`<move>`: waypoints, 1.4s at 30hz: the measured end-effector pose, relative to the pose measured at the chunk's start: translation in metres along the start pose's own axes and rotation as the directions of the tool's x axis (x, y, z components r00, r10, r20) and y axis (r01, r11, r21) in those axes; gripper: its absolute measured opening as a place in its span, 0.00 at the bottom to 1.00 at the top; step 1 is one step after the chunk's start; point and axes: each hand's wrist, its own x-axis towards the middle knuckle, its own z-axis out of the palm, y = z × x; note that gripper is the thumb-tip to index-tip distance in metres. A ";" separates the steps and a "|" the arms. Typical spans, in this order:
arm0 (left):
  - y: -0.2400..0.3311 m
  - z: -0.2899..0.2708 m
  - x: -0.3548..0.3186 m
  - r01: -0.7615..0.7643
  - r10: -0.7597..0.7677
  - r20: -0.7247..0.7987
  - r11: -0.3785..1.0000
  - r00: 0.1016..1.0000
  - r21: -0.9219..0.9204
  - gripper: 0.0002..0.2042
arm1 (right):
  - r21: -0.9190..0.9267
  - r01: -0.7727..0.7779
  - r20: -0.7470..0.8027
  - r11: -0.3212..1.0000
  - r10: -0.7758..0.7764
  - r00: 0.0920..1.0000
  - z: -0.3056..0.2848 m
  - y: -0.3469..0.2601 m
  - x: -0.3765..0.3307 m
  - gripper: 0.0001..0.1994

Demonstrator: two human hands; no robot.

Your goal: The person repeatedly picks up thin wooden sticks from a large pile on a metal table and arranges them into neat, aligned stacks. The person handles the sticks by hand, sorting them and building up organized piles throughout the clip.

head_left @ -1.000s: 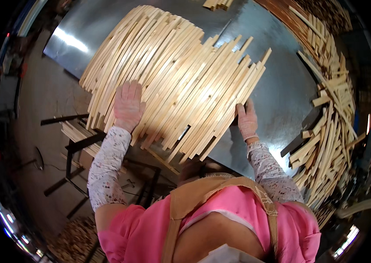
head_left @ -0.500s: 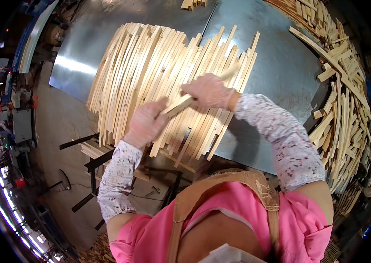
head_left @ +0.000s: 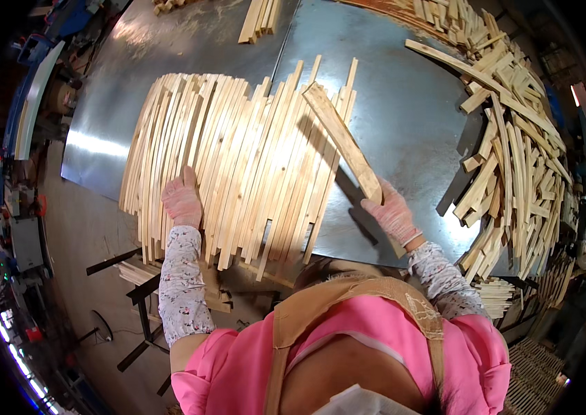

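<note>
A wooden strip [head_left: 345, 142] is gripped near its lower end by my right hand [head_left: 393, 211], in a pale glove. It slants up and left, its far end over the right edge of a layer of wooden strips [head_left: 237, 166]. These lie side by side on the metal table, their ends uneven. My left hand [head_left: 182, 200], gloved too, rests on the left part of that layer near its front edge, thumb pointing away from me. It appears to lie on the strips without lifting any.
A large jumbled heap of wooden pieces [head_left: 514, 159] covers the right side of the metal table [head_left: 417, 124]. A few longer pieces [head_left: 260, 21] lie at the back. A black metal stand [head_left: 142, 294] is below the table's front left edge.
Both hands were together on one strip over the layer. My left hand has let go and moved left onto the layer; my right has carried the strip right, turning it the other way.
</note>
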 end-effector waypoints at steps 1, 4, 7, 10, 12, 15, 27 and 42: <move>0.011 -0.017 0.002 0.077 -0.073 0.100 0.996 0.992 -0.036 0.22 | -0.033 -0.019 -0.025 0.999 0.018 1.000 -0.004 -0.005 -0.009 0.40; 0.043 -0.046 -0.008 0.144 -0.165 -0.061 0.956 0.984 -0.256 0.27 | -0.062 0.032 -0.091 0.998 -0.038 0.995 -0.023 -0.003 -0.027 0.40; 0.138 -0.133 -0.023 0.253 -0.129 0.247 0.031 0.960 -0.967 0.28 | 0.214 0.224 -0.154 0.951 -0.194 0.969 -0.030 0.061 -0.015 0.36; 0.229 -0.101 -0.030 -0.060 -0.050 -0.059 -0.021 0.997 -0.998 0.24 | 0.626 0.160 -0.022 0.763 -0.187 0.982 -0.073 0.032 -0.039 0.35; 0.346 -0.155 -0.043 -0.004 0.033 -0.013 -0.254 0.999 -0.967 0.24 | 0.791 0.136 -0.042 0.597 -0.169 0.985 -0.111 0.052 -0.060 0.35; 0.487 -0.207 -0.077 -0.052 0.213 -0.157 -0.430 0.964 -0.901 0.26 | 0.820 0.284 -0.175 0.497 -0.255 0.951 -0.172 0.106 -0.084 0.32; 0.887 -0.279 -0.285 0.171 0.866 -0.213 -0.319 0.453 -0.932 0.31 | 0.513 0.348 -0.717 0.784 0.169 0.676 -0.371 0.347 -0.290 0.31; 0.905 -0.233 -0.390 -0.281 0.979 0.137 0.090 -0.154 -0.956 0.22 | 0.918 -0.314 -0.289 0.243 0.951 -0.106 -0.374 0.743 -0.463 0.45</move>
